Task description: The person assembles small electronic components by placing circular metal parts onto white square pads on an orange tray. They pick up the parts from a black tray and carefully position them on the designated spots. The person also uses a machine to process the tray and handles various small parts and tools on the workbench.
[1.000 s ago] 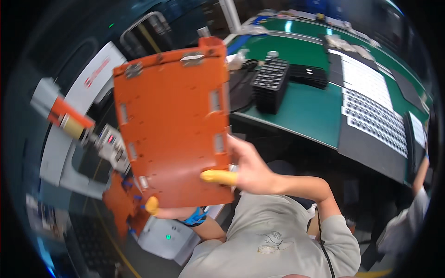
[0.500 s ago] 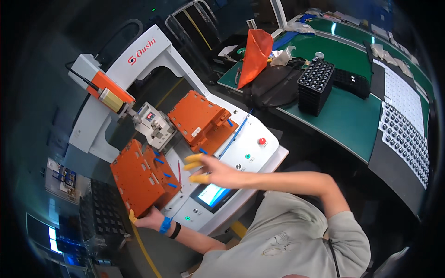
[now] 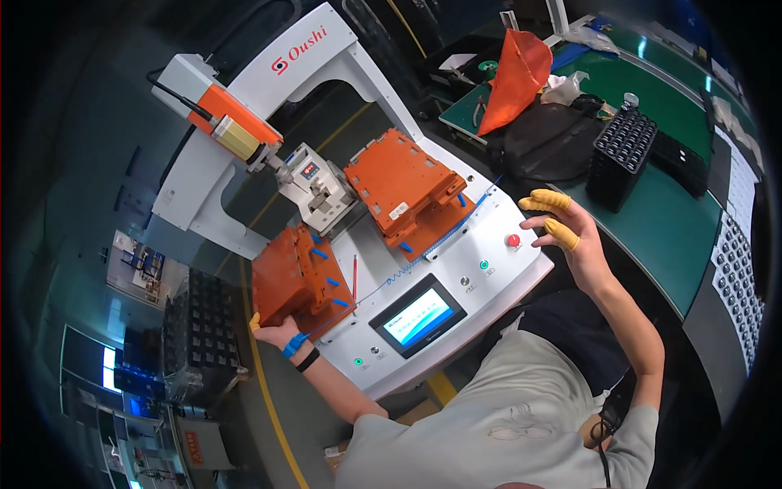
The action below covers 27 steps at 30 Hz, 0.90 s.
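Note:
My left hand (image 3: 278,332), a yellow cot on one fingertip and a blue band at the wrist, grips the near left corner of the left orange fixture (image 3: 287,277). The upper plate of that fixture looks tilted, and blue pegs stick out of its right side. My right hand (image 3: 577,240) is raised past the machine's right end, near the red button (image 3: 513,240). Its fingers, with yellow cots, are apart and hold nothing. A second orange fixture (image 3: 403,179) lies flat to the right of the tool head (image 3: 318,191).
The white machine frame (image 3: 366,61) arches behind the fixtures. A touch screen (image 3: 418,316) and lit green buttons are on its front. A red pen-like stick (image 3: 354,277) lies between the fixtures. On the green table (image 3: 652,244) are black stacked trays (image 3: 623,159) and a dark bag (image 3: 546,143).
My right hand has swung right, from in front of the fixtures to beyond the red button. The left fixture's upper plate looks more tilted, my left hand still at its corner. The view has shifted.

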Each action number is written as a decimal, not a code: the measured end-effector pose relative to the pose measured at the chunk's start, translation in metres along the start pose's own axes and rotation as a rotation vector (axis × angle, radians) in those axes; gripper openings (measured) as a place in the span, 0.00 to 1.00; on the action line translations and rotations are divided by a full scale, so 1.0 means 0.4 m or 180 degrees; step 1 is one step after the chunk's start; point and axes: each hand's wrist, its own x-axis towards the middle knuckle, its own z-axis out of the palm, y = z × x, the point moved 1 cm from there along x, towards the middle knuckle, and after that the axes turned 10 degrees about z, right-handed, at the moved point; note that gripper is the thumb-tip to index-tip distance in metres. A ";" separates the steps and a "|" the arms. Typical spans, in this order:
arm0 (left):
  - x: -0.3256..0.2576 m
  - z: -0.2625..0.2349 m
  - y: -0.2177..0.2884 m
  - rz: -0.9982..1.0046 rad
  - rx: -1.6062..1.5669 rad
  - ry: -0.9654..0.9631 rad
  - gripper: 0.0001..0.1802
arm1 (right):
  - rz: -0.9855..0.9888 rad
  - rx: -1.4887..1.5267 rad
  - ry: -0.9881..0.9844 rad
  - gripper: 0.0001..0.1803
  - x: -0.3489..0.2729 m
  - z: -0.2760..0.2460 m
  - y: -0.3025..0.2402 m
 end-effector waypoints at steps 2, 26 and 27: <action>0.004 0.006 -0.004 -0.0012 0.0141 0.0078 0.27 | 0.0021 0.0007 0.0018 0.24 0.013 0.001 0.020; -0.201 0.022 0.010 0.0941 0.2773 -0.1942 0.25 | 0.0589 0.0490 -0.0232 0.14 0.037 -0.019 0.170; -0.207 0.024 -0.010 0.0920 0.3038 -0.1695 0.25 | 0.0590 0.0522 -0.0234 0.14 0.038 -0.024 0.171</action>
